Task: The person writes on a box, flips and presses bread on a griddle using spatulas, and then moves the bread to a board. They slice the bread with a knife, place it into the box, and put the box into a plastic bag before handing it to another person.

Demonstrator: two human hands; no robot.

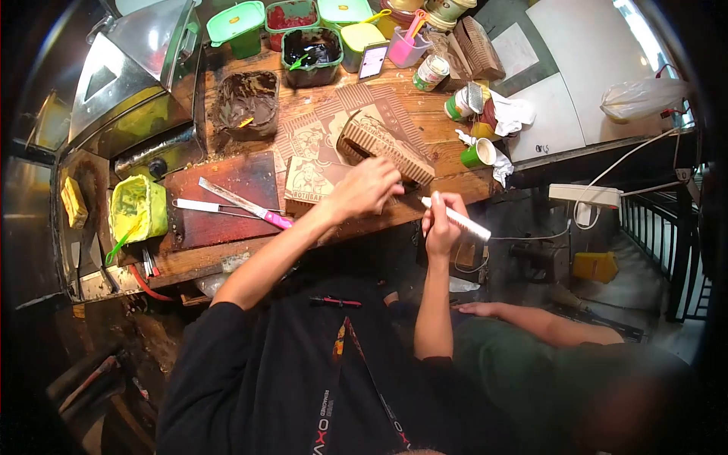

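My right hand is closed round a white marker pen, whose narrower end points toward the boxes. Close beside it, my left hand has its fingers curled together at the near side of a brown printed cardboard box. Whatever those fingers pinch is hidden. The box sits tilted, with ridged sides. A second printed box lies left of it, partly behind my left wrist. Under both are flat printed cardboard sheets.
On the wooden table are a red board with a pink-handled knife, a yellow tub and a dark spread tub. Green tubs, a phone and cans stand behind. Another person's arm is at right.
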